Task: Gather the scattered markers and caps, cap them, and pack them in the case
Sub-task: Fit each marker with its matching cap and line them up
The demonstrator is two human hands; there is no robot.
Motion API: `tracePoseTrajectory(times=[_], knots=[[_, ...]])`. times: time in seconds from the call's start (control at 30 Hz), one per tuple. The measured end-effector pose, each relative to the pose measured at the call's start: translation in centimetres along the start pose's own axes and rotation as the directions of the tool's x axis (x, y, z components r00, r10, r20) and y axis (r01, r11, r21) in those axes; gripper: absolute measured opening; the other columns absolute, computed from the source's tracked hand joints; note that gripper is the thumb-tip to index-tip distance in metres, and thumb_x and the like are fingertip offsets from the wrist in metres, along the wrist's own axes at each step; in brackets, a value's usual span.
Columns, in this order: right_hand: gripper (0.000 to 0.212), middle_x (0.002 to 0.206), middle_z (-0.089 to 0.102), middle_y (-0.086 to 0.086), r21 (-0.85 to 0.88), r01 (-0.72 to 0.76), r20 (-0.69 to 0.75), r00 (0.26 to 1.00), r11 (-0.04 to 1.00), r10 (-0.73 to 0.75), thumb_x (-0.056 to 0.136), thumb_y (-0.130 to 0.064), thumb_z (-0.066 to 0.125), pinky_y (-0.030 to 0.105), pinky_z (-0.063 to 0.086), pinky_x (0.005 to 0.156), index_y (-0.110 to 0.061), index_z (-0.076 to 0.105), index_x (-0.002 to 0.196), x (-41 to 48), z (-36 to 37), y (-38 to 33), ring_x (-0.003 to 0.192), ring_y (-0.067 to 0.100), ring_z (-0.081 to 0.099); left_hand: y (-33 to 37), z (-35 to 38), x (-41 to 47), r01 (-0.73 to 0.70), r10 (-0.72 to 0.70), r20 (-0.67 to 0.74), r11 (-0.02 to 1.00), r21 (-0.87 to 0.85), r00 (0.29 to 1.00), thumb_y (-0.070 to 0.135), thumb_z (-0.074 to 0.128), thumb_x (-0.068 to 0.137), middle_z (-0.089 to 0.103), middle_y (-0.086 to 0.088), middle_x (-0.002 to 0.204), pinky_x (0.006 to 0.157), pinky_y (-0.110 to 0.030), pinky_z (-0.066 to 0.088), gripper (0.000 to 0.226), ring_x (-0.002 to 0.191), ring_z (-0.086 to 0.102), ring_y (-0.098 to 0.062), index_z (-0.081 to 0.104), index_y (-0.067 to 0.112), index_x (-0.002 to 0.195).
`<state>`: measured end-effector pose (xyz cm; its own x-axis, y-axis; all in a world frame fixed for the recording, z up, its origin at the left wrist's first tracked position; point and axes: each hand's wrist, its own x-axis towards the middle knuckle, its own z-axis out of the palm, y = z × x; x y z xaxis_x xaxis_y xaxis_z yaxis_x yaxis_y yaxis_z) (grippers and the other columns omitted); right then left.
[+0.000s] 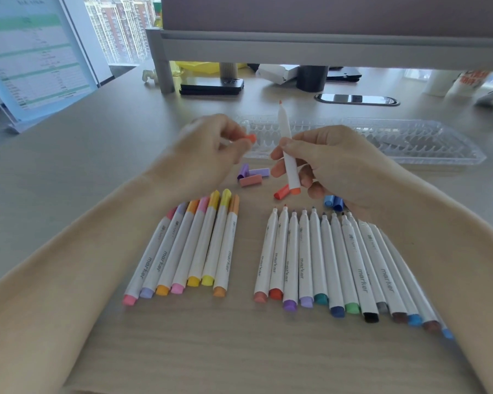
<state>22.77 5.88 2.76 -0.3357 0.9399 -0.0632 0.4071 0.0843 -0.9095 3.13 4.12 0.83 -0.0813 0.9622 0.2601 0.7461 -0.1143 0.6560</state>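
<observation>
desk (239,351) wood-grain | left hand (208,155) pinches orange cap (249,138) | right hand (319,163) grips marker (286,143)

Setting was an office, high up in a building. A pale wood-grain desk (69,172) carried a grey monitor riser (296,44) along its back edge, with a black phone (211,86) and small clutter beneath it. An oval cable grommet (356,99) was set into the desktop. At left a printed spreadsheet (32,58) stood propped; beyond it a window (120,29) showed tower blocks.
</observation>
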Motion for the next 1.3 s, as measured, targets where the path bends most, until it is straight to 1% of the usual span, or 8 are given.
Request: tracePoseTrajectory(times=[0.13,0.23,0.37,0.53,0.67,0.83,1.03,1.3], knots=[[0.038,0.076,0.079,-0.001,0.013,0.003,0.119,0.993,1.000,-0.005,0.107,-0.034,0.051,0.020,0.044,0.046,-0.009,0.074,0.091,-0.4,0.5,-0.1,0.054,0.011,0.058,0.2,-0.8,0.1,0.180,-0.222,-0.048,0.883,-0.434,0.974,0.031,0.061,0.103,0.079,0.010,0.090,0.071,-0.024,0.059,0.015,0.075,0.070,-0.006,0.065,0.021,0.114],[0.039,0.077,0.078,0.006,0.020,0.018,0.224,0.974,1.000,-0.022,0.107,-0.032,0.052,0.019,0.045,0.045,-0.005,0.076,0.092,-0.7,0.7,-0.1,0.053,0.011,0.058,0.4,-0.9,-0.1,0.176,-0.227,-0.020,0.805,-0.566,0.974,0.029,0.062,0.103,0.080,0.007,0.095,0.078,-0.025,0.061,0.024,0.081,0.071,-0.008,0.065,0.029,0.126],[0.038,0.078,0.077,0.009,0.003,0.022,0.339,0.940,1.000,-0.022,0.106,-0.031,0.052,0.018,0.047,0.046,-0.002,0.074,0.097,-0.9,0.7,-0.3,0.052,0.011,0.060,0.8,-0.8,-0.4,0.184,-0.234,0.019,0.711,-0.678,0.972,0.024,0.063,0.101,0.080,0.002,0.099,0.078,-0.026,0.058,0.020,0.090,0.075,-0.011,0.072,0.020,0.119],[0.037,0.072,0.075,0.007,-0.023,0.016,0.412,0.911,1.000,-0.005,0.106,-0.032,0.053,0.018,0.048,0.047,-0.002,0.074,0.097,-1.0,0.9,-0.3,0.053,0.012,0.061,0.9,-0.7,-0.4,0.160,-0.209,0.015,0.698,-0.698,0.978,0.026,0.066,0.099,0.080,-0.001,0.100,0.077,-0.026,0.058,0.022,0.095,0.076,-0.017,0.071,0.015,0.118],[0.038,0.079,0.077,0.010,-0.011,0.019,0.408,0.913,1.000,-0.013,0.106,-0.032,0.052,0.019,0.048,0.048,-0.002,0.074,0.098,-0.9,0.9,-0.3,0.054,0.013,0.062,1.0,-0.5,-0.5,0.140,-0.159,0.035,0.714,-0.686,0.987,0.023,0.068,0.098,0.080,-0.004,0.098,0.082,-0.032,0.061,0.021,0.095,0.077,-0.021,0.070,0.012,0.116],[0.038,0.079,0.077,0.009,0.018,0.037,0.378,0.925,0.999,-0.041,0.107,-0.031,0.051,0.018,0.047,0.047,-0.002,0.074,0.096,-0.9,0.8,-0.2,0.054,0.011,0.061,1.2,-0.2,-0.7,0.110,-0.086,0.069,0.770,-0.628,0.994,0.021,0.065,0.100,0.080,-0.004,0.099,0.081,-0.031,0.061,0.017,0.092,0.077,-0.020,0.071,0.011,0.112],[0.038,0.080,0.077,0.008,0.021,0.055,0.309,0.949,0.998,-0.059,0.106,-0.031,0.052,0.017,0.046,0.047,0.000,0.074,0.104,-0.7,0.7,0.0,0.053,0.011,0.056,1.2,-0.8,-0.8,0.119,-0.073,0.097,0.734,-0.669,0.993,0.018,0.065,0.099,0.080,-0.009,0.100,0.081,-0.031,0.061,0.020,0.093,0.077,-0.023,0.070,0.009,0.116],[0.038,0.077,0.077,0.008,0.021,0.080,0.266,0.961,0.997,-0.083,0.106,-0.031,0.053,0.016,0.046,0.050,-0.001,0.075,0.101,-0.4,0.7,0.4,0.051,0.006,0.056,1.5,-0.8,-1.0,0.134,-0.050,0.143,0.728,-0.672,0.988,0.017,0.068,0.097,0.080,-0.011,0.100,0.084,-0.033,0.061,0.024,0.094,0.077,-0.025,0.069,0.012,0.120]])
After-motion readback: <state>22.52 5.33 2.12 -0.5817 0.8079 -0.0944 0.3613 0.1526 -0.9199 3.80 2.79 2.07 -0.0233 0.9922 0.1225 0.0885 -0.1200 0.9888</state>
